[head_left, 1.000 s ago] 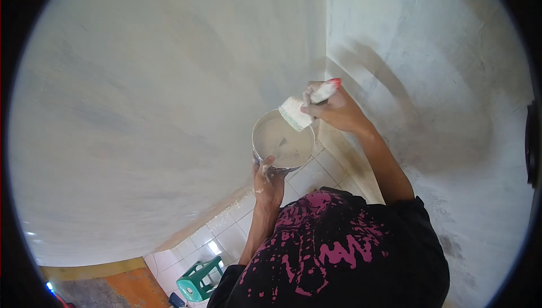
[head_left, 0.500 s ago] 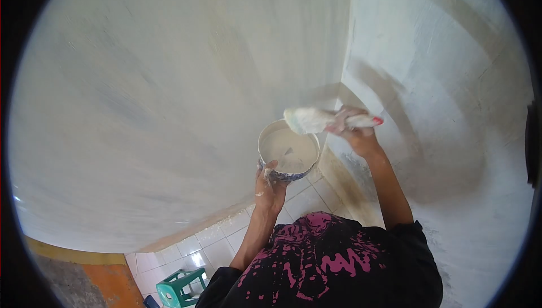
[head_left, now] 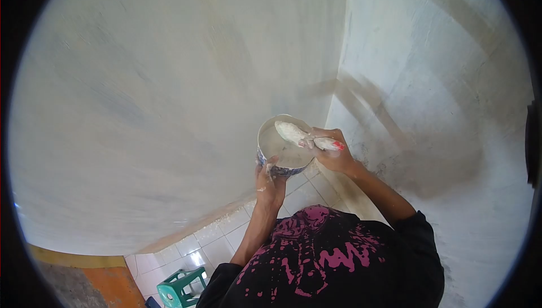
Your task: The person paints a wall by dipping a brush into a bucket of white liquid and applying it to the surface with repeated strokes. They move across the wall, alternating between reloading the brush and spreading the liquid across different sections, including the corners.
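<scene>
My left hand [head_left: 271, 188] grips a round paint bucket [head_left: 289, 171] from below, thumb over its near rim. Pale, creamy paint [head_left: 282, 154] fills part of it, and smears of the same colour mark my thumb and wrist. In my right hand [head_left: 335, 157], closed round the handle, is a paintbrush [head_left: 290, 133] caked in paint, with a red handle end. The brush head lies over the bucket's opening, inside the rim in this view.
A broad wall [head_left: 169, 110] streaked with whitish paint meets a second wall [head_left: 429, 139] at a corner near my right hand. Below are white floor tiles [head_left: 217, 251]. A green plastic stool [head_left: 182, 289] stands at lower left, by an orange and grey surface [head_left: 107, 282].
My right hand has brought the paintbrush down and to the left, from above the bucket's right rim to over its opening. The bucket has stayed nearly in place.
</scene>
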Available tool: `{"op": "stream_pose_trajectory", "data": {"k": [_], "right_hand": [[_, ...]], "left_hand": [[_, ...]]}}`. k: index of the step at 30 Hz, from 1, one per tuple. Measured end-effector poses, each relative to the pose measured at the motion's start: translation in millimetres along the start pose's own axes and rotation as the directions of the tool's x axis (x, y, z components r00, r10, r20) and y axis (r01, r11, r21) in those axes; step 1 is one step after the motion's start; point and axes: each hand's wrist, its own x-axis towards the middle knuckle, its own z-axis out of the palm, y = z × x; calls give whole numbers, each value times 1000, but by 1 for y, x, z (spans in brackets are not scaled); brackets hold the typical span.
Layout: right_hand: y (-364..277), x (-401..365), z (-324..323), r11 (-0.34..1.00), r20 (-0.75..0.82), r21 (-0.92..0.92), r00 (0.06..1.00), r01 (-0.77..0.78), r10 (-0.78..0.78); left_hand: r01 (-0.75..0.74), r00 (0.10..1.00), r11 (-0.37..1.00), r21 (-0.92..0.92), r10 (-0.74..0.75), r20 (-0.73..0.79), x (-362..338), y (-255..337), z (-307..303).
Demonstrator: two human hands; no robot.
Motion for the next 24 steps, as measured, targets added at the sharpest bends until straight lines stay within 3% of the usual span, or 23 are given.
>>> {"op": "stream_pose_trajectory", "data": {"k": [2, 5, 6, 11, 12, 15, 16, 17, 19, 21, 23, 24], "right_hand": [[-6, 0, -5, 976, 132, 47, 970, -211, 204], [-3, -9, -6, 972, 55, 60, 973, -228, 224], [-12, -3, -4, 936, 87, 150, 947, -319, 309], [-37, 4, -9, 859, 102, 284, 905, -425, 414], [-30, 0, -5, 797, 126, 395, 887, -456, 445], [-31, -6, -6, 850, 38, 323, 903, -416, 428], [-39, -1, -15, 847, 54, 217, 873, -485, 486], [-44, 0, -20, 855, 45, 215, 879, -472, 474], [-53, -2, -24, 723, 163, 390, 816, -569, 554], [-56, -4, -23, 776, 105, 382, 858, -501, 502], [-63, 1, -30, 909, 136, 175, 924, -377, 357], [-77, 5, -36, 880, 192, 47, 869, -473, 457]], "left_hand": [[-22, 1000, 1000, 15, 22, -14, 0, -3, 0], [-16, 1000, 1000, -1, 16, -21, -1, 1, -1], [15, 999, 999, -36, -16, -28, -1, -1, -2], [67, 996, 994, -88, -61, 59, 13, -14, -25], [106, 993, 990, -89, -102, 53, 8, -15, -25], [103, 992, 993, -56, -98, 79, 4, -18, -30], [95, 991, 994, -50, -90, 97, 4, -14, -24], [108, 991, 993, -53, -104, 88, 2, -12, -22], [117, 990, 992, -47, -113, 84, -4, -9, -20], [119, 989, 991, -58, -113, 100, -8, -5, -16], [62, 996, 998, -31, -59, 66, -18, -3, -7], [47, 998, 999, -26, -45, 51, -21, 0, -2]]}}
